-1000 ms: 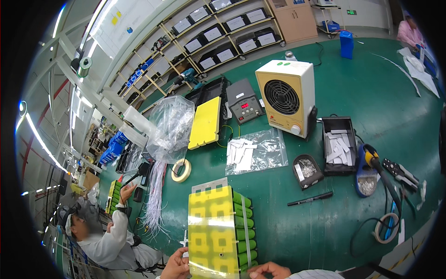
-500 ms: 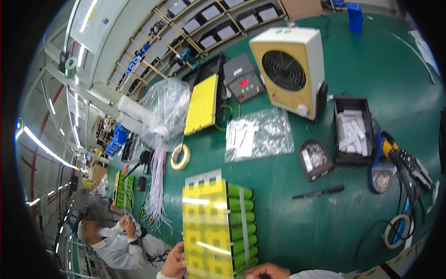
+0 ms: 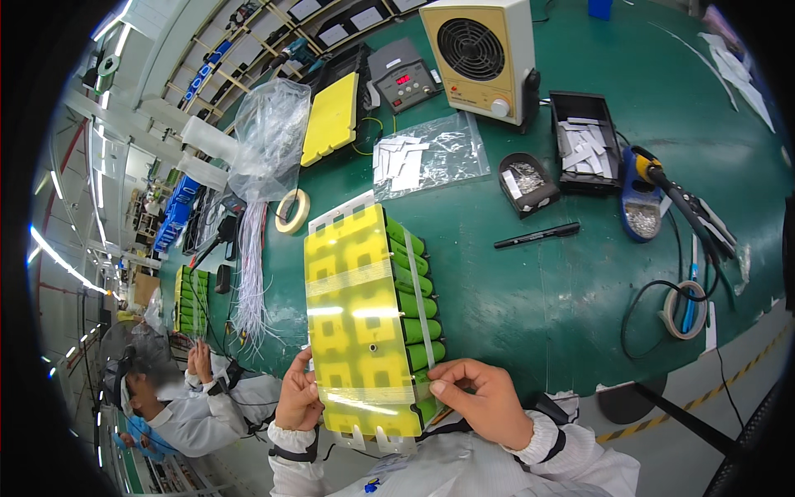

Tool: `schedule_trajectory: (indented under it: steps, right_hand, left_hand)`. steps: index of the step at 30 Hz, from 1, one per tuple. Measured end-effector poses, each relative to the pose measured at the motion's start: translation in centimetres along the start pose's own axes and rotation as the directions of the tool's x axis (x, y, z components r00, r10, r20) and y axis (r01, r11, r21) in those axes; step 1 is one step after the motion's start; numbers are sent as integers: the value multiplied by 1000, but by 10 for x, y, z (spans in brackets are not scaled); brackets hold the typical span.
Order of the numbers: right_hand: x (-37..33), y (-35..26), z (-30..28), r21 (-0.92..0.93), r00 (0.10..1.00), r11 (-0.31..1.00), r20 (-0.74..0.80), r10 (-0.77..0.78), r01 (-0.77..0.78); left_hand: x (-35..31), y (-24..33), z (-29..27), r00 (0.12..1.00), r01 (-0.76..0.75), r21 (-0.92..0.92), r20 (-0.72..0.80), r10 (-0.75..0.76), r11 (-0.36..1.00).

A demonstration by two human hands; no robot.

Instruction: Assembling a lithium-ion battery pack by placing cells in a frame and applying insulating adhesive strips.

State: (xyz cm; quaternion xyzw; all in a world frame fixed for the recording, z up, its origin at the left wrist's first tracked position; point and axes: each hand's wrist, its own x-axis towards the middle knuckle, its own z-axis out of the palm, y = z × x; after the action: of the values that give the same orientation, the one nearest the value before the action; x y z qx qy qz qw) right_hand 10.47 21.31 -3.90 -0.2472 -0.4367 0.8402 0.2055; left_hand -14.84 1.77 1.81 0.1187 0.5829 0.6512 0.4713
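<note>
A battery pack (image 3: 356, 327) stands in front of me at the table's near edge, tilted slightly. Its yellow sheet covering faces up, and green cylindrical cells (image 3: 416, 306) line its right side. Clear tape bands run across the sheet, and a pale strap (image 3: 421, 290) crosses the cells. My left hand (image 3: 298, 396) grips the pack's left edge near the close end, fingers curled. At the near right corner my right hand (image 3: 484, 402) is closed, thumb and index finger pinching the edge by the strap's end. Metal tabs (image 3: 393, 441) stick out of the near end.
Behind the pack lie a tape roll (image 3: 291, 212), white wires (image 3: 251, 282) and a plastic bag of white strips (image 3: 435, 157). Rightward are a marker (image 3: 537, 236), small parts bin (image 3: 530, 199), black tray (image 3: 586, 182), soldering iron stand (image 3: 639, 203) and fan unit (image 3: 476, 62). A co-worker (image 3: 190, 406) sits left.
My view has tilted down, so the pack and table items sit higher in the picture. Both hands, partly cut off before, now show fully at the pack's near end.
</note>
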Motion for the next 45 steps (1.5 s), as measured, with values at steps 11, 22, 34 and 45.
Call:
schedule_trajectory:
  steps: [11, 22, 34, 45]
  right_hand:
    - [4, 4, 6, -62, 1000, 998, -20, -10, 9]
    - [7, 23, 13, -221, 947, 954, -203, -249, 204]
    - [15, 32, 15, -106, 979, 980, -103, -178, 167]
    - [12, 28, 7, -176, 944, 945, -132, -302, 277]
  left_hand:
    - [0, -5, -1, 999, -24, 54, -42, 26, 998]
    - [5, -5, 5, 994, -18, 132, -101, 32, 991]
    - [0, -6, 11, 992, -4, 90, -123, 15, 996]
    - [-3, -4, 15, 999, 40, -32, -34, -42, 999]
